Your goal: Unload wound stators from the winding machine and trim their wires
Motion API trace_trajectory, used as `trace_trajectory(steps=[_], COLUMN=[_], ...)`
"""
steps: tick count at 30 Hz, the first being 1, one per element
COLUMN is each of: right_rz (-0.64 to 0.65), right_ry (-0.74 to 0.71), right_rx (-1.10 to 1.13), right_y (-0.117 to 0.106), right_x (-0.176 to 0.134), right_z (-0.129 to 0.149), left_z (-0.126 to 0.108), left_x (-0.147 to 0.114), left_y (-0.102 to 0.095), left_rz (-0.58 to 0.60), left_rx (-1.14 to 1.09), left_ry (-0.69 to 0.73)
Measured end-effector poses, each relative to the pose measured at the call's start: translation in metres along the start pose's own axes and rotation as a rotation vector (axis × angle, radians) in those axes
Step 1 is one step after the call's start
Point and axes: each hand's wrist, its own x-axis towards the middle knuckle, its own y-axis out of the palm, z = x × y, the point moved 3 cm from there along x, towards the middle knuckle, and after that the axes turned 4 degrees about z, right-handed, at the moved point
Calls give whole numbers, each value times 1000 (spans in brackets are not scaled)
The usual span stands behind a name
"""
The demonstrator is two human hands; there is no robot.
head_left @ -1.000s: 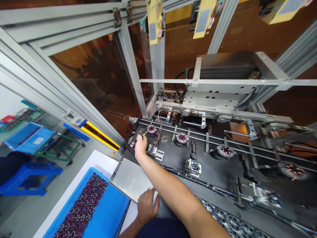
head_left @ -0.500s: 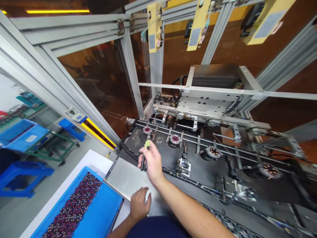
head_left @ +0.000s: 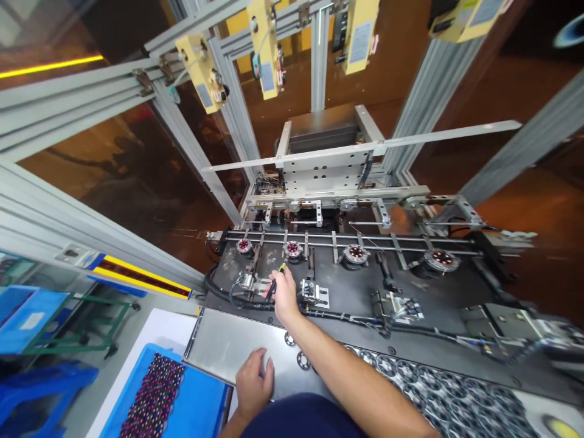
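A slim dark tool [head_left: 274, 287] with a yellow-green end lies in the person's right hand [head_left: 283, 295], above the near left part of a black machine bed [head_left: 337, 292]. The fingers of this hand are bent closed around the tool, whose coloured end projects beyond them toward the far side. Just left of the hand stands a small metal fixture [head_left: 247, 281]; just right of it stands a similar metal bracket [head_left: 314, 293].

Beyond the hand, four round workpieces stand in a row along the bed: the leftmost workpiece [head_left: 244, 246] and the second workpiece [head_left: 292, 249] show red and black centres, while the third workpiece [head_left: 354, 254] and the rightmost workpiece [head_left: 441, 260] show dark centres with pale orange spots. Long metal rods [head_left: 374, 243] run behind the row.

On the near side, the left hand [head_left: 252, 377] is over a bare metal plate [head_left: 228, 334], its thumb apart from loosely curved fingers and nothing visible in its grasp; whether it touches the plate cannot be told. Two loose rings [head_left: 303, 361] lie right of it, near the right forearm, and many metal rings [head_left: 420, 380] crowd the near right edge. At the near left, a blue tray [head_left: 196, 398] holds a dense band of dark, red-flecked discs [head_left: 152, 392].
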Motion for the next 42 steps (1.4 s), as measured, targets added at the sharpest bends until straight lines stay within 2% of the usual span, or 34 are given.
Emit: trace_trajectory(steps=[7,12,14,17,19,21,23,25,27,32,42], right_rz=[13,62,146,389,555,625,485,276,147,62,-10], right_ry=[3,-16,-13,47,104,104,17,-63,-80,-61,-57], right_rx=[14,11,0,-45,-81,-81,-61,-64,-85,-98,-76], right_y=[-4,5,10,7,-8,-31,-61,-89,-109,-132,-143], right_x=[3,4,-10,-56,-92,-115,-116,-100,-79,-45,-34], right_z=[0,5,13,32,50,71,92,108,114,109,105], left_z=[1,-1,-1,-2,-1,-1,0,1,2,5,10], left_x=[0,1,2,3,3,1,-1,-3,-5,-6,-10], left_y=[0,0,-1,-1,-1,0,0,1,2,4,10], left_rz=[30,41,41,36,33,31,28,25,22,31,60], left_rx=[12,17,20,16,4,-13,-32,-50,-62,-60,-29], left_ry=[-17,-16,-13,-16,-26,-43,-62,-76,-84,-75,-76])
